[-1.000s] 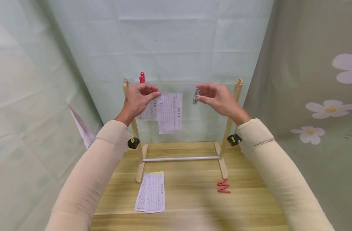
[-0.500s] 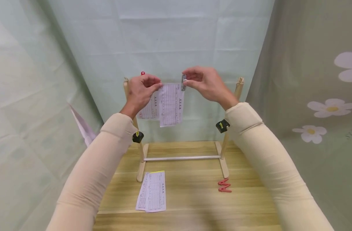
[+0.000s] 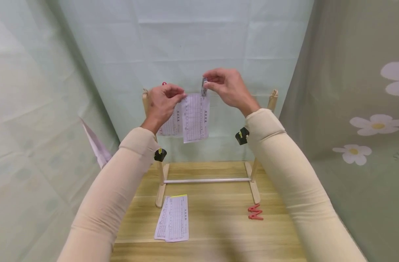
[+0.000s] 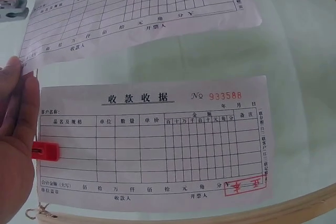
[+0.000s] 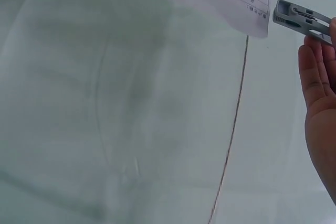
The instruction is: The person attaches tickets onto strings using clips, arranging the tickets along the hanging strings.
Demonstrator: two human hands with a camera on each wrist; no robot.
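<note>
A makeshift recording set is showing here: pale green cloth backdrops [image 3: 192, 40] are hanging on 3 sides, enclosing a small wooden table [image 3: 215, 218] bearing a string rack [image 3: 271, 100].

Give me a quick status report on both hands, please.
Left hand pinches receipt at the string. Right hand holds grey clip just above its top corner. Nothing in the way.

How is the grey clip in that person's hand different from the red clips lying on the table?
The grey clip is pinched in the right hand, up at the string by the top of a hanging receipt; the red clips lie loose on the wooden table near the rack's foot. One is grey, the others red. One is a single clip, the others a small heap. Both look like small clothes-peg clips.
</note>
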